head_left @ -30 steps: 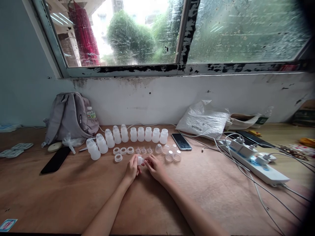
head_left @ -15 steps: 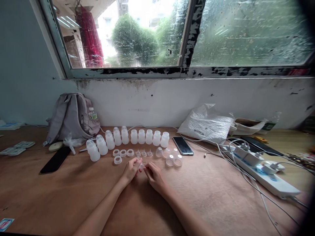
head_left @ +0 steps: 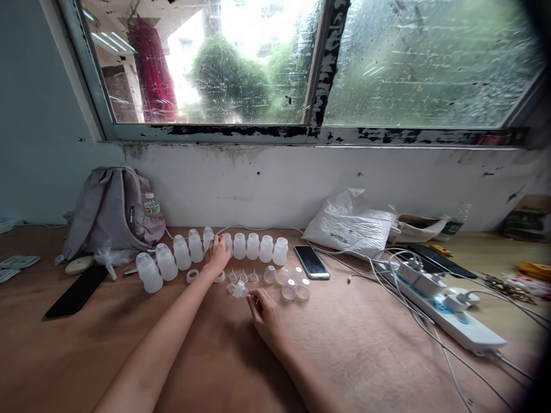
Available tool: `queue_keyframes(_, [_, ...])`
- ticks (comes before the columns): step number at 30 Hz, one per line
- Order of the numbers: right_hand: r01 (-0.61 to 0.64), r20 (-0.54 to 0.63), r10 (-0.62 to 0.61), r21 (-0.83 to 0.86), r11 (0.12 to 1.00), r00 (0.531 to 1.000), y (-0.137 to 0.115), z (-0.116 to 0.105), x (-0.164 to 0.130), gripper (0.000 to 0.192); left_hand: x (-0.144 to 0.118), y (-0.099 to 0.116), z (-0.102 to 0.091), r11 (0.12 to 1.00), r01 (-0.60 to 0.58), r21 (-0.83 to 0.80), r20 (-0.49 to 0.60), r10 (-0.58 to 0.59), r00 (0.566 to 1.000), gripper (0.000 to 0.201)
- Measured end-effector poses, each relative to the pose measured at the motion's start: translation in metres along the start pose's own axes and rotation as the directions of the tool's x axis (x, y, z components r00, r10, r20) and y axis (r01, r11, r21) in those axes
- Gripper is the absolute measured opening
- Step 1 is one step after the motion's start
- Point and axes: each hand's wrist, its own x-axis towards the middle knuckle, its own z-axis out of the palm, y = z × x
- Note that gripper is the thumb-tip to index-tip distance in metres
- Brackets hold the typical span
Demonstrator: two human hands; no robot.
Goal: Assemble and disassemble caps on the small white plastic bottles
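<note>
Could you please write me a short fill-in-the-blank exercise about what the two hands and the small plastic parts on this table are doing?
1. The left hand reaches to the row of small white ____ near the wall.
2. The right hand holds a small clear nipple piece with its ____.
3. The smartphone lies on the table with its screen facing ____.
4. The grey backpack leans against the ____.

Missing words: bottles; fingertips; up; wall

Left hand [head_left: 218, 252] stretched forward, fingers curled; right hand [head_left: 263, 310] pinching, forearm flat.
</note>
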Motion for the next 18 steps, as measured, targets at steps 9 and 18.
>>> queue_keyframes(9, [-0.077, -0.124, 0.088, 0.092, 0.993, 0.988, 0.001, -0.004, 0.005, 0.02, -0.023, 0.017, -0.009, 0.986, -0.098, -0.137, -0.347, 0.045, 0.937, 0.015])
queue_keyframes(18, [-0.173, -0.263, 0.202, 0.129, 0.976, 0.943, 0.017, -0.008, 0.01, 0.03, -0.115, 0.035, -0.025, 0.903, -0.263, -0.341, -0.346, 0.14, 0.928, 0.014])
